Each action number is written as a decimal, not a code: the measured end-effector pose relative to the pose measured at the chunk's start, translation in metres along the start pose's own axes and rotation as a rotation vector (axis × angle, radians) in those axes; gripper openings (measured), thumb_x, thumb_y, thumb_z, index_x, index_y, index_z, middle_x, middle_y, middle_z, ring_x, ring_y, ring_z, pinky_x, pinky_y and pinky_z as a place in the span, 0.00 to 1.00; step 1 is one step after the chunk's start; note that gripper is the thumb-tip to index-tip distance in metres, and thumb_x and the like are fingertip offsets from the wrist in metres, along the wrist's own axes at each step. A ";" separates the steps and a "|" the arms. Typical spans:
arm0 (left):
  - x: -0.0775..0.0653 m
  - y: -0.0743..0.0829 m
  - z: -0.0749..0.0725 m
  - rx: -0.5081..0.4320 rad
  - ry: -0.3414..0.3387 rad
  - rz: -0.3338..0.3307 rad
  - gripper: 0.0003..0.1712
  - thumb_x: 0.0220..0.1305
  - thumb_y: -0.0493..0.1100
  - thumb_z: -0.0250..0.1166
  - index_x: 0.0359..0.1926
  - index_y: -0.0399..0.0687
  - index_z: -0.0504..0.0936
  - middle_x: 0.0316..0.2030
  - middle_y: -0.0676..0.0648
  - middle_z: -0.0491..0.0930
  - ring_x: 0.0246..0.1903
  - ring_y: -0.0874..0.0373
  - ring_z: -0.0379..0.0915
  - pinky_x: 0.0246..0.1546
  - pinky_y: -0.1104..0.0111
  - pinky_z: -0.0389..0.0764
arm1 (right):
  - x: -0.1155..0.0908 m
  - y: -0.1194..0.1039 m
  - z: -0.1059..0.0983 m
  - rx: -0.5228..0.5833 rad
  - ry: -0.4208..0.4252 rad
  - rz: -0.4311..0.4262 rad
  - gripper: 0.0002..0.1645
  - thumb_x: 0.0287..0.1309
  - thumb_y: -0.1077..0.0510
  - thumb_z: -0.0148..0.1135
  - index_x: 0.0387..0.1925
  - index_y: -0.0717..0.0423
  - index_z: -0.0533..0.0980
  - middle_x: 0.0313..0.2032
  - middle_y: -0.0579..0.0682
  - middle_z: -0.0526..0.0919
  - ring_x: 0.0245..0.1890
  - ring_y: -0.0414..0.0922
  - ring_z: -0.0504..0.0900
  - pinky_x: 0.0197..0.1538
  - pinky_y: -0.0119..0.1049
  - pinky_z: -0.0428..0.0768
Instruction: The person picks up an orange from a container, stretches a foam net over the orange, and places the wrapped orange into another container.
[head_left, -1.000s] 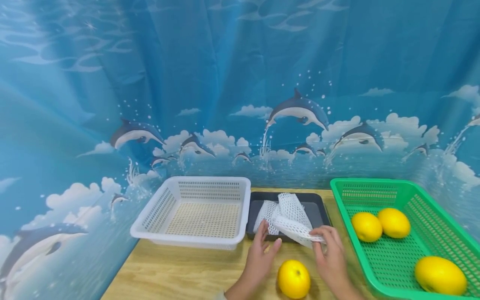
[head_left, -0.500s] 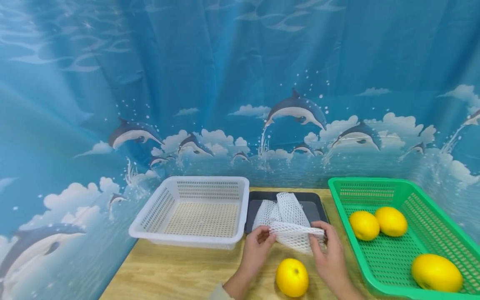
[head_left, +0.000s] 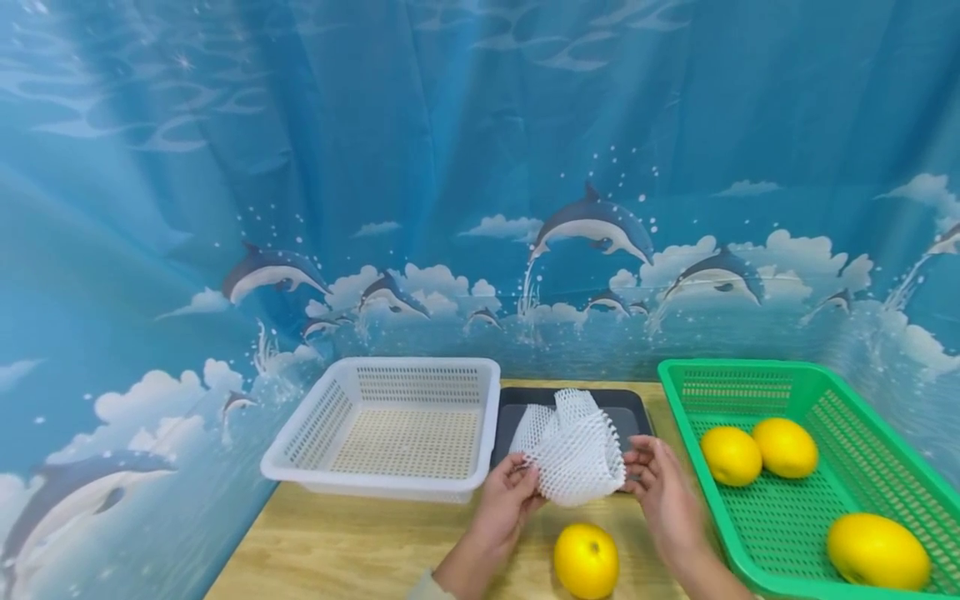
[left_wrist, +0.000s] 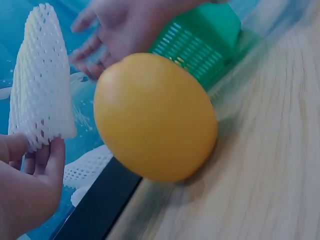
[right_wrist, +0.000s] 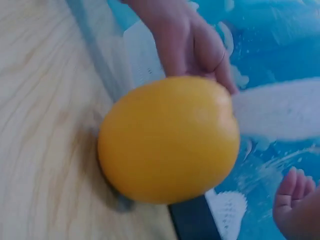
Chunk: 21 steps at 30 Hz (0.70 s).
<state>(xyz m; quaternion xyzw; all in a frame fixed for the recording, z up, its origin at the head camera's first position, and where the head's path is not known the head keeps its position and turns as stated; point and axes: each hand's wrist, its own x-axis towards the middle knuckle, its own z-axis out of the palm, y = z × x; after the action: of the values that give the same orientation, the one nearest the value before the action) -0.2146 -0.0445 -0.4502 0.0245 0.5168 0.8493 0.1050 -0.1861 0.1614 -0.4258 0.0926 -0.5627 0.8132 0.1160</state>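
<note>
Left hand pinches white foam net sleeve; right hand just beside it, fingers loosely spread. Yellow fruit on wooden surface.

1. Holds a white net in the left hand, its left edge pinched between thumb and fingers — full of small holes, raised above the table.
2. Rests the right hand in the air just beside the net's right edge, fingers loosely bent.
3. Has a round yellow fruit on the table, between the two forearms — smooth, whole, a small dark spot facing up.
</note>
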 end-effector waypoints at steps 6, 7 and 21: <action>-0.003 0.003 0.002 -0.166 -0.108 -0.083 0.11 0.72 0.35 0.52 0.54 0.41 0.67 0.45 0.46 0.77 0.44 0.60 0.76 0.49 0.68 0.80 | 0.008 0.008 -0.001 -0.061 0.004 0.293 0.18 0.77 0.46 0.38 0.54 0.50 0.69 0.36 0.41 0.82 0.37 0.38 0.81 0.41 0.36 0.82; -0.003 0.004 0.003 -0.193 -0.139 -0.093 0.11 0.73 0.35 0.51 0.53 0.42 0.66 0.46 0.46 0.76 0.45 0.60 0.75 0.52 0.67 0.79 | 0.009 0.009 0.000 -0.067 -0.013 0.321 0.20 0.77 0.47 0.39 0.59 0.53 0.67 0.37 0.41 0.82 0.38 0.39 0.81 0.43 0.36 0.82; -0.008 0.005 0.014 -0.238 -0.259 -0.167 0.06 0.73 0.33 0.47 0.45 0.48 0.68 0.42 0.48 0.78 0.44 0.60 0.78 0.52 0.65 0.80 | 0.011 0.016 -0.006 0.068 -0.430 0.363 0.15 0.76 0.56 0.40 0.52 0.40 0.72 0.46 0.42 0.83 0.46 0.38 0.80 0.53 0.34 0.79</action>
<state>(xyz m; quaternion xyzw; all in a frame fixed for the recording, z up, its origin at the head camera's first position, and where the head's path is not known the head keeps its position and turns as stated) -0.2054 -0.0359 -0.4387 0.0782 0.3951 0.8825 0.2430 -0.2013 0.1624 -0.4396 0.1645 -0.5542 0.8007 -0.1569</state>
